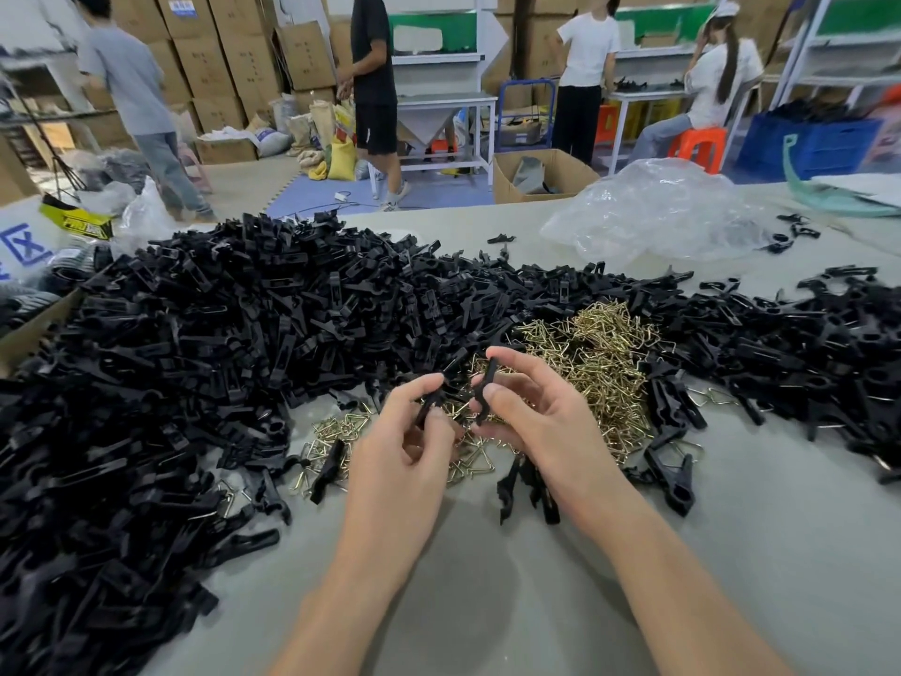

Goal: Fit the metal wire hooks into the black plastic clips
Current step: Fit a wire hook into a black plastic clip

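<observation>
Worktop: pale grey flat worktop (pixel 478 617), both forearms reach out over it.
Left hand: left hand (pixel 404 451), fingers (pixel 429 383) pinched on a small black plastic clip piece (pixel 430 407), long axis tilted up and to the right.
Right hand: right hand (pixel 541 422), thumb and forefinger clamped on a second black plastic clip (pixel 483 392), near upright, top end leaning away.
Gap: the two held pieces sit just beside each other; contact unclear.
Hook in hand: cannot tell, wire behind the hands blends with the loose ones.
Key relation: brass-coloured triangular wire hooks (pixel 599 368) lie just beyond and under the hands, main pile forward-right, so the right hand is nearer.
Next move: probably needs one hook picked and lined up with the clip's long axis.
Clip heap: large heap of loose black plastic clips (pixel 234 344) to the left and behind, more at right.
Far worktop: crumpled clear plastic bag (pixel 653 207).
Room: warehouse, stacked brown cardboard cartons (pixel 209 51), blue plastic crate (pixel 819 143), people standing and one seated.
</observation>
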Action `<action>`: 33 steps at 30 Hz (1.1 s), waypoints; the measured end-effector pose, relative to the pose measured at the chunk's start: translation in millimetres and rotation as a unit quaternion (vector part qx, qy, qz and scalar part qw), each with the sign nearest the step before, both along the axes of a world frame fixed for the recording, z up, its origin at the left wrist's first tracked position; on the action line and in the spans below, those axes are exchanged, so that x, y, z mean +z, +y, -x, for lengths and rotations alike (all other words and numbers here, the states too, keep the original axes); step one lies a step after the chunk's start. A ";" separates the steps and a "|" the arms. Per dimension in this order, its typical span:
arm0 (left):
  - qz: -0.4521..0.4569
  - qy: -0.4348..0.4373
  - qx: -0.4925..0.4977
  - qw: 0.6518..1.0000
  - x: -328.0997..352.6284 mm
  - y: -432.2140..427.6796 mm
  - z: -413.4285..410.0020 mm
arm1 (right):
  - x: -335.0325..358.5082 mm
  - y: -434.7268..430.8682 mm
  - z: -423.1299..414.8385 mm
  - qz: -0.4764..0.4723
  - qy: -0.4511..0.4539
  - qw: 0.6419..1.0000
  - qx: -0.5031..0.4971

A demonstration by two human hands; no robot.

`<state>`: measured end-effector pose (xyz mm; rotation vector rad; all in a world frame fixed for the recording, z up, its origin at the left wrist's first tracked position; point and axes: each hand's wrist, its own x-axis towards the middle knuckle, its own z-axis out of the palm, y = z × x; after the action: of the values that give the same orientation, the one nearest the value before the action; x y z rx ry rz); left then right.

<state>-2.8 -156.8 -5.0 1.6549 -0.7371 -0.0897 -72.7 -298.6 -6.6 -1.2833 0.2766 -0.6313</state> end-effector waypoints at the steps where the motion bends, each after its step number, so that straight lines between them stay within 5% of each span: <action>1: 0.005 0.015 -0.004 1.000 0.7 -0.4 -0.4 | 0.0 0.0 -0.1 0.004 0.001 1.000 0.001; 13: -0.023 0.008 0.002 1.000 1.9 1.9 -4.4 | 2.1 0.0 1.2 0.036 -0.005 0.999 0.014; 21: -0.032 0.087 -0.051 0.994 2.3 2.3 -1.0 | 1.9 1.3 2.4 0.064 0.009 0.998 0.020; 26: 0.017 0.044 -0.028 0.998 8.0 -1.1 -3.9 | 1.8 2.5 1.8 0.064 0.015 0.997 0.028; 33: 0.089 0.140 -0.053 0.985 5.9 0.0 -13.4 | 0.0 2.7 1.7 0.060 0.014 0.998 0.032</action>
<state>10.6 -156.8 0.9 1.3965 -0.5995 -0.3162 -74.4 -296.0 -6.6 -1.4111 0.2225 -0.5831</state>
